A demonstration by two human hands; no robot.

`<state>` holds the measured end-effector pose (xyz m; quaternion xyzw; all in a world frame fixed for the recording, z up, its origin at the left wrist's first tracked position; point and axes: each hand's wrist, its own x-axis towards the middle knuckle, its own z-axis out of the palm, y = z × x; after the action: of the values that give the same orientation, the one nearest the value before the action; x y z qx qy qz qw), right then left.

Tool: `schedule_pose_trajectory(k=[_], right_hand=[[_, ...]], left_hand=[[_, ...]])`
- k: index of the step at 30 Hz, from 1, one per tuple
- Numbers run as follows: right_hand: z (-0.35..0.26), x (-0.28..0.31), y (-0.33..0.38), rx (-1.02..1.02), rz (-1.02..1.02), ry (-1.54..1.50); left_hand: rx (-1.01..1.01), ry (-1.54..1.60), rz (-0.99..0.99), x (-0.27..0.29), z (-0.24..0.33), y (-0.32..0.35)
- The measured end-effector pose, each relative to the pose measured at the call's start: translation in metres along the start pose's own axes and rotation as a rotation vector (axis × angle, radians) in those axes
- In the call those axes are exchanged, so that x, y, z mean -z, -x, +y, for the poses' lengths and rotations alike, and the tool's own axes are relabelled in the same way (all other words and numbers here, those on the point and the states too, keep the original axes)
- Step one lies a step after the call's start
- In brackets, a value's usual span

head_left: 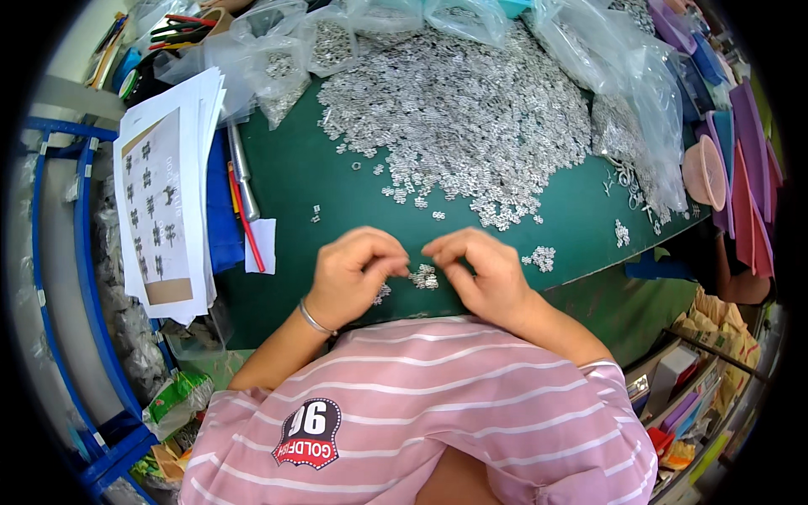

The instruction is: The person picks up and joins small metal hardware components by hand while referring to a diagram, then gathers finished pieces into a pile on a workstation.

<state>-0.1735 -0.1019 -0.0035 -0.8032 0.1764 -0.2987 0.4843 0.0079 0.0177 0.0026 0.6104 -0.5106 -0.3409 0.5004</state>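
My left hand [360, 271] is closed in a pinch just above the green tabletop [278, 177]. A silvery speck shows at its fingertips, too small to name. Facing it, my right hand [486, 271] has its fingers curled in toward the thumb, slightly blurred; whatever it may hold is hidden. Between the two hands lies a small cluster of silver metal pieces [424, 277]. A few more such pieces [382, 293] show partly under my left hand. Right of my right hand sits another little heap of metal pieces [539, 259].
A broad pile of small metal pieces [454, 109] spreads across the far table, ringed by clear plastic bags [581, 42]. At left are printed sheets [172, 185], a red pen [246, 219] and a blue rack [50, 252]. Plastic bins [741, 160] and a pink bowl [704, 172] stand at right.
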Motion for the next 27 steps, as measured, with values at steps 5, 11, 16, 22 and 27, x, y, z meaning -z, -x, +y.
schedule_pose_trajectory(k=[5,11,16,22,27], right_hand=[[0.031,0.001,-0.024,0.194,0.040,0.433],[0.028,-0.002,-0.027,0.150,-0.005,0.469],[0.029,0.000,-0.021,0.107,-0.008,0.316],[0.007,0.005,-0.010,0.015,-0.056,0.106],[0.014,-0.004,0.005,0.337,-0.133,0.231]], left_hand=[[0.185,-0.064,0.446,0.057,-0.016,-0.008],[0.291,-0.222,0.431,0.078,-0.016,0.003],[0.243,-0.417,0.357,0.066,-0.034,-0.004],[0.063,-0.579,0.383,0.059,-0.032,-0.003],[-0.006,-0.426,0.167,0.036,-0.013,-0.003]])
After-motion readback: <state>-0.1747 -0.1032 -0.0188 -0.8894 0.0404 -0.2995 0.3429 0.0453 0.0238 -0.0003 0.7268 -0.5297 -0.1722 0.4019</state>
